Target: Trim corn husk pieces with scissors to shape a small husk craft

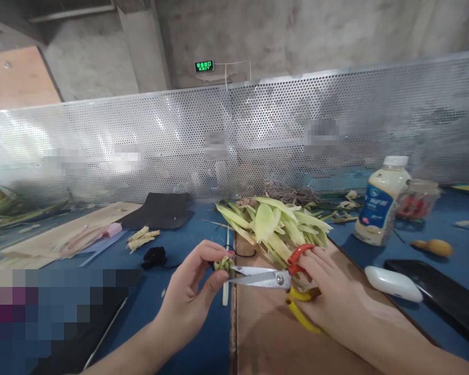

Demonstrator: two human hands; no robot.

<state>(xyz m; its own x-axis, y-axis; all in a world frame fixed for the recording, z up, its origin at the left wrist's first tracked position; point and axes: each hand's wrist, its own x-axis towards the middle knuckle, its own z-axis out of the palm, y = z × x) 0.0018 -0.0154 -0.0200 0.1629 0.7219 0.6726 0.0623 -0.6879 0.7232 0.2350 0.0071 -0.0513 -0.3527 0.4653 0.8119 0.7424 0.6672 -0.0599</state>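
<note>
Between the thumb and fingertips of my left hand [189, 284] is a small knotted piece of green husk [223, 263]. My right hand [334, 291] grips scissors [279, 280], one handle loop red and the other yellow. Their blades are parted and point left, with the tips right at the green piece; whether they touch it I cannot tell. Just behind both hands, a pile of pale green corn husks [268, 221] lies over the far part of a brown board [269, 338]. A thin husk strip [225, 294] hangs or lies below my left fingertips.
At the right stand a milky bottle [381, 203] and a clear tub [418, 200], near a white case [393, 284] and a black phone [445, 297]. Leftward lie a black sheet [160, 211], pale husk pieces [142, 237] and a black clump [154, 257]. A perforated metal screen [172, 140] closes the back.
</note>
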